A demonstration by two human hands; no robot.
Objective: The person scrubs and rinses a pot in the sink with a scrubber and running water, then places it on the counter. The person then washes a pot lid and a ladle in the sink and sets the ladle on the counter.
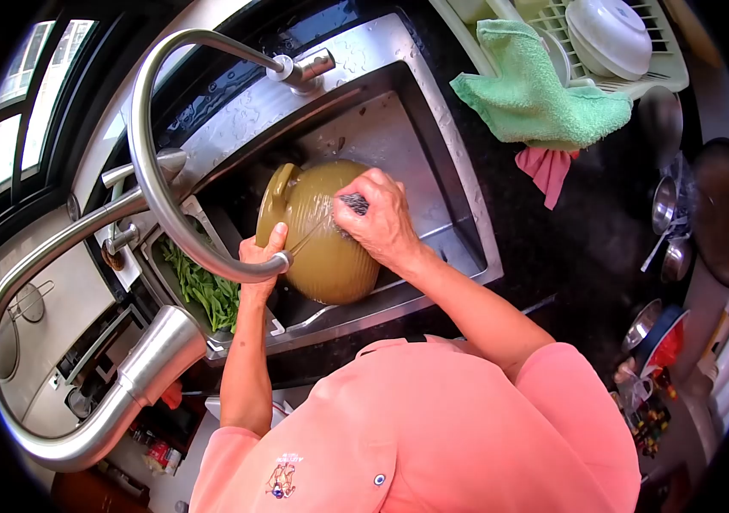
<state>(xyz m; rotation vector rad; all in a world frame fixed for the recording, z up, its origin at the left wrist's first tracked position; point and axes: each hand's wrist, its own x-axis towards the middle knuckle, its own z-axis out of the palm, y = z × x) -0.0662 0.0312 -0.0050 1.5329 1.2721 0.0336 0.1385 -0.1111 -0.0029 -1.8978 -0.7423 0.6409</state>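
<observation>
An olive-brown ridged clay pot [322, 265] lies tilted on its side in the steel sink [420, 141], its rim toward the left. My left hand [262, 254] grips the pot near the rim, thumb on top; its other fingers are mostly hidden. My right hand [379, 221] is closed around a grey steel wool scrubber [354, 203], pressed against the pot's wet side. The end of a thin curved faucet [152, 162] hangs over my left hand, and a fine stream of water runs from it onto the pot.
Green leafy vegetables [198, 286] fill a basin left of the pot. A larger faucet spout [159, 355] arches at the lower left. A green towel [535, 94] hangs over a dish rack [664, 64] with white bowls [608, 38]. Ladles [665, 205] lie at the right.
</observation>
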